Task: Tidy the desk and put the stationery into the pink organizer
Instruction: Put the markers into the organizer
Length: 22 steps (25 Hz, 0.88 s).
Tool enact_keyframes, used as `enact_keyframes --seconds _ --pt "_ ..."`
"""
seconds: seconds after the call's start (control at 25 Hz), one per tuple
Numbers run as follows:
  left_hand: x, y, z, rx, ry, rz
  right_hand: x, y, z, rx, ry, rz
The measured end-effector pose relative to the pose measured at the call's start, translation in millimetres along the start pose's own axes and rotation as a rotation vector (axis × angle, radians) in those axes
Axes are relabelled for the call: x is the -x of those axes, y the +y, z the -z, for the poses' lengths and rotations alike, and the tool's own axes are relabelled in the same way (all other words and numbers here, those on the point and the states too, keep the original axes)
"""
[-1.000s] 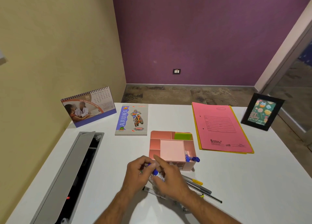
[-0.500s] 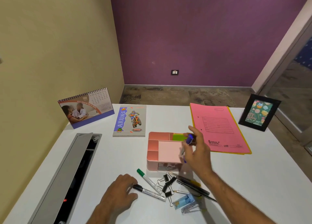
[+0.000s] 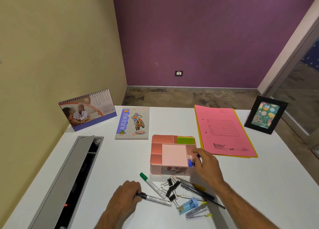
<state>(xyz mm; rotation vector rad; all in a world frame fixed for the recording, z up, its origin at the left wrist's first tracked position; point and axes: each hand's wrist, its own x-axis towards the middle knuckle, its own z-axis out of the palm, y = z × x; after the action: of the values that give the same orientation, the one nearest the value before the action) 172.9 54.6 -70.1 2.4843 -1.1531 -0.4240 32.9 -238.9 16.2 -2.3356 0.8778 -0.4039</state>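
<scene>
The pink organizer [image 3: 155, 149] stands mid-desk, with green sticky notes [image 3: 185, 140] in its back right compartment and a pink note pad [image 3: 174, 154] in the middle. My right hand [image 3: 208, 167] is at the organizer's right compartment, fingers closed on a blue-capped marker [image 3: 190, 163] that points down into it. My left hand [image 3: 125, 195] lies on the desk, curled over the cap end of a black-capped marker [image 3: 156, 199]. In front of the organizer lie a green-capped marker [image 3: 150, 183], black binder clips [image 3: 171, 188], pens and pencils [image 3: 196, 188], a blue sharpener [image 3: 188, 206] and a stapler [image 3: 197, 213].
A desk calendar [image 3: 88, 110] and a notebook [image 3: 133, 123] sit at the back left. A pink file folder [image 3: 224, 132] lies right of the organizer, and a framed picture [image 3: 265, 115] stands at the back right. An open cable tray [image 3: 69, 178] runs along the desk's left side.
Both hands were together over the loose stationery. My right hand then carried a blue-capped marker up over the organizer and now lowers it into the right compartment. My left hand settled on the black-capped marker.
</scene>
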Motion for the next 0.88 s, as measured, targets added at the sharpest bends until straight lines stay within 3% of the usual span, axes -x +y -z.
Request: enact_keyframes --seconds 0.24,0.48,0.56,0.72,0.88 --pt "3.3 -2.2 1.9 0.109 0.035 -0.134 2.7 9.0 -1.9 0.022 0.024 0.028" --pt "-9.0 26.0 27.6 0.314 0.142 -0.168 15.9 -13.9 -10.6 0.102 0.233 0.414" --pt "-16.2 42.3 32.9 0.351 0.195 -0.199 26.9 -28.8 -18.8 0.043 0.123 0.526" --pt "-29.4 72.9 43.6 0.517 0.251 -0.235 47.7 -54.5 -33.3 0.032 -0.264 0.569" --pt "-33.4 85.6 45.2 0.692 0.249 -0.217 51.1 -61.7 -36.9 -0.067 -0.21 0.48"
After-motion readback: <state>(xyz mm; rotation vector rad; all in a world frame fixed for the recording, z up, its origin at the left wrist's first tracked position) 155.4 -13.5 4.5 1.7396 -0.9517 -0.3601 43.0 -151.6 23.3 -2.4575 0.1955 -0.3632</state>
